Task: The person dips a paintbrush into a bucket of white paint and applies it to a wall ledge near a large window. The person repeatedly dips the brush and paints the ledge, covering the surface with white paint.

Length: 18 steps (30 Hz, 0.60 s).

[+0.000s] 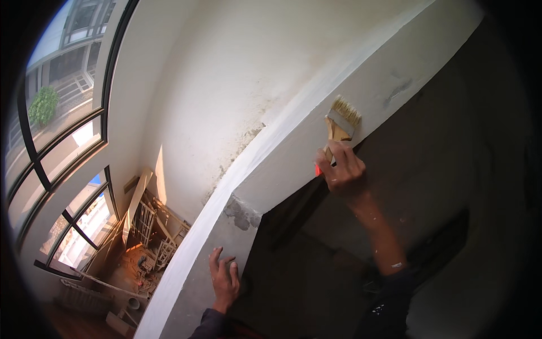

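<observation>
My right hand (345, 172) grips the wooden handle of a flat paintbrush (340, 124). Its pale bristles press against the white face of a door lintel (316, 141) above a dark opening. A red tip shows at the handle's lower end, under my fingers. My left hand (224, 279) rests flat, fingers spread, on the grey unpainted side of the wall edge (206, 265) lower down. It holds nothing.
A white plastered wall (226, 73) with a rough crumbly patch runs up left of the lintel. Tall black-framed windows (62, 152) fill the left side. Far below lie wooden planks, frames and debris (149, 231) on a floor. The doorway interior (395, 237) is dark.
</observation>
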### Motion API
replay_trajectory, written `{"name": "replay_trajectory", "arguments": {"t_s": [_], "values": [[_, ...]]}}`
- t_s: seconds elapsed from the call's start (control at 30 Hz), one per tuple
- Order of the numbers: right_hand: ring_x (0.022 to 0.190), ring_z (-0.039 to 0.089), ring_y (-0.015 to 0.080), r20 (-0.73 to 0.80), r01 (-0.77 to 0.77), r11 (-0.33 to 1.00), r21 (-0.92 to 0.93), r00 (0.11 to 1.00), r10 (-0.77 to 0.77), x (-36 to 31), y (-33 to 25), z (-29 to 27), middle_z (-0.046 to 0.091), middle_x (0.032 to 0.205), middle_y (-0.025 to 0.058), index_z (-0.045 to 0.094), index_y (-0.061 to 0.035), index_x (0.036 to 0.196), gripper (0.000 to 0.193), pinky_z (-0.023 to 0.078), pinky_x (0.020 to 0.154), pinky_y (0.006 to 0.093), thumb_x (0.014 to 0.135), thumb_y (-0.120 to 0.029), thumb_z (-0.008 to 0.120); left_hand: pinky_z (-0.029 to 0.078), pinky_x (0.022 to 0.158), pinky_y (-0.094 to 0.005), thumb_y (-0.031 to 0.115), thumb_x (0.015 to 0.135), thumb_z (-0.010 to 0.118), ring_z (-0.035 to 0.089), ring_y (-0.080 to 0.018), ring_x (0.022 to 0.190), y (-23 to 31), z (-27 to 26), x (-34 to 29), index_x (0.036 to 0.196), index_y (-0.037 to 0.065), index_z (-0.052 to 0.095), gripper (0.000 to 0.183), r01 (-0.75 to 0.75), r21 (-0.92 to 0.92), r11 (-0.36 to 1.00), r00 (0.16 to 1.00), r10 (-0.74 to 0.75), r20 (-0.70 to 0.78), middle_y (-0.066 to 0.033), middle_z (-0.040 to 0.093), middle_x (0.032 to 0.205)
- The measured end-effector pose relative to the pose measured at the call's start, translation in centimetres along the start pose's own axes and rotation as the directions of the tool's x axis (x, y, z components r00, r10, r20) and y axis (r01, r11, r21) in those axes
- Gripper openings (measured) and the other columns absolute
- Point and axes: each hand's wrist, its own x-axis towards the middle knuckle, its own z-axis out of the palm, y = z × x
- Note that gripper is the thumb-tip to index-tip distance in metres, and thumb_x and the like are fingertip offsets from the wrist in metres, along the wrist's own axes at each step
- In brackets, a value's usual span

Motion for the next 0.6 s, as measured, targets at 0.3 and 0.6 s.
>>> {"name": "replay_trajectory", "arguments": {"t_s": [0.3,0.6], "values": [[0.079,0.064,0.0235,0.116,-0.028,0.818,0.575,0.992,-0.047,-4.2,-13.0,2.0,0.061,0.085,0.0111,0.058,-0.0037,0.092,0.019,0.055,0.06,0.031,0.085,-0.02,0.064,0.026,0.112,-0.052,0.009,0.091,0.055,0.037,-0.0422,0.132,0.0,0.1,0.6,0.102,0.002,0.06,0.014,0.001,-0.01,1.0,1.0,-0.001,-0.001,-0.0216,0.044,0.135],[0.073,0.068,0.0314,0.084,-0.419,0.744,0.521,0.892,0.444,0.4,1.3,-0.1,0.068,0.084,0.0147,0.059,0.0005,0.096,0.015,0.055,0.061,0.037,0.089,-0.011,0.065,0.025,0.113,-0.0522,0.009,0.092,0.054,0.037,-0.0421,0.132,0.2,0.1,0.7,0.101,0.001,0.06,0.013,0.008,-0.019,1.0,1.0,-0.008,-0.011,-0.0217,0.044,0.135]]}}
